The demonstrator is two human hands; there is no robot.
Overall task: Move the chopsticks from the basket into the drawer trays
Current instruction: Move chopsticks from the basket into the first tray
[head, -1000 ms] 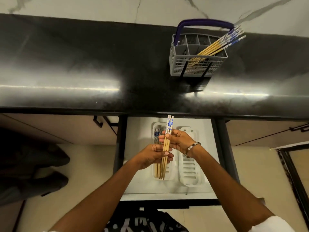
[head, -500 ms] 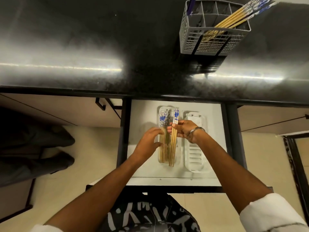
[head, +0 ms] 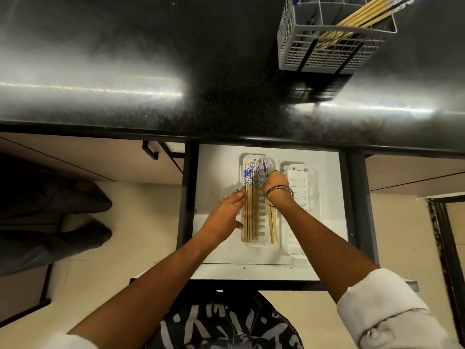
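Observation:
The open drawer holds two white slotted trays. In the left tray lie several wooden chopsticks with blue-patterned tops. My right hand is closed around a bundle of chopsticks low over that tray's right side; their tips show below my wrist. My left hand rests open at the left tray's left edge, fingertips touching the laid chopsticks. The right tray shows no chopsticks. A grey basket on the black counter at top right still holds several chopsticks.
The black counter edge overhangs the back of the drawer. The drawer's front rail is close to my body. A closed cabinet front with a dark handle lies to the left. A dark shape lies on the floor at left.
My right hand has lowered its chopstick bundle from above the drawer down into the left tray. My left hand let go of the bundle and moved to the tray's left edge.

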